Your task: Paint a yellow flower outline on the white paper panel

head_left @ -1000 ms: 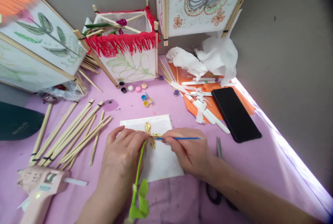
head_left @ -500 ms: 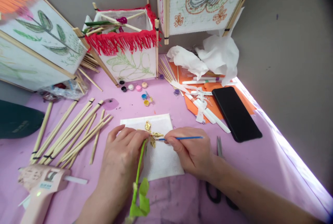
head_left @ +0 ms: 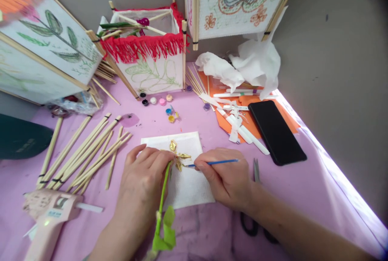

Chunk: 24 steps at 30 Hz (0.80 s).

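My left hand (head_left: 141, 182) has its fingers closed on an artificial flower (head_left: 184, 156) with gold petals, pinched close to the bloom. The flower's green stem (head_left: 164, 190) runs down past that hand toward me and carries a light green leaf (head_left: 168, 228). In my right hand (head_left: 228, 180) is a thin blue paintbrush (head_left: 221, 162), held between thumb and fingers. Its tip is at the lower gold petal; whether it touches is too small to tell. Both hands are over a white sheet (head_left: 194, 188).
Small paint pots (head_left: 171, 118) stand beyond the sheet. At left lie wooden sticks (head_left: 86, 152) and a pink glue gun (head_left: 50, 212). Scissors (head_left: 256, 170), partly under my right forearm, and a black phone (head_left: 277, 133) lie at right. Decorated lanterns (head_left: 154, 69) line the back.
The brush has tilted, its tip slightly lower by the bottom petal. My left hand keeps its hold on the flower, and the view has shifted a little.
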Available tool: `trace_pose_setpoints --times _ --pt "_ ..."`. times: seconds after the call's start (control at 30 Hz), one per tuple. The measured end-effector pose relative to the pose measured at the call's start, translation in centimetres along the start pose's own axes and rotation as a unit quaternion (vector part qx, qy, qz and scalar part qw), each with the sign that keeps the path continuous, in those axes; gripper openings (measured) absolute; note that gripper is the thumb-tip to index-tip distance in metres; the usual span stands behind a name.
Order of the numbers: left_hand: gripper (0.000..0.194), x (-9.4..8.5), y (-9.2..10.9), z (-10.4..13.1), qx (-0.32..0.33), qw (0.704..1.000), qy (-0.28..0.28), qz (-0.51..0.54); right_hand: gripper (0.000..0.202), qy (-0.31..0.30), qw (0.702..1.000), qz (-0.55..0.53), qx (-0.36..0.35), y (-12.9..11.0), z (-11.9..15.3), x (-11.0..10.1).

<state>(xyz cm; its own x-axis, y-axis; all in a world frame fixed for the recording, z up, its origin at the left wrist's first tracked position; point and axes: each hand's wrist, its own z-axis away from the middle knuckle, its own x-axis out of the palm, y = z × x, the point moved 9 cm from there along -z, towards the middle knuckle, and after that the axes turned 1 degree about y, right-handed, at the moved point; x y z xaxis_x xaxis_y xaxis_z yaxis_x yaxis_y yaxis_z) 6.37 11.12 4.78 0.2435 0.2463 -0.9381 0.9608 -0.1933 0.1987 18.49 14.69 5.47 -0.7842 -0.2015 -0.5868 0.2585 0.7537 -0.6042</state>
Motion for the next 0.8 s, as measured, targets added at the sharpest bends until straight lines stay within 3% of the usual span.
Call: trace_pose_setpoints --times 0.57,0.7,0.8 --pt "0.014 0.1 -0.1 0.1 0.006 1.0 0.004 0.001 0.017 -0.01 0.999 -0.054 0.0 -0.5 0.1 0.2" --pt "0.013 -0.1 0.1 0.0 -0.003 1.0 0.002 0.003 0.02 0.023 0.994 -0.085 0.062 0.4 -0.1 -0.8" --pt "0.014 -0.2 0.1 -0.1 -0.013 1.0 0.0 0.006 0.019 0.088 0.985 -0.089 0.121 1.9 -0.5 -2.6"
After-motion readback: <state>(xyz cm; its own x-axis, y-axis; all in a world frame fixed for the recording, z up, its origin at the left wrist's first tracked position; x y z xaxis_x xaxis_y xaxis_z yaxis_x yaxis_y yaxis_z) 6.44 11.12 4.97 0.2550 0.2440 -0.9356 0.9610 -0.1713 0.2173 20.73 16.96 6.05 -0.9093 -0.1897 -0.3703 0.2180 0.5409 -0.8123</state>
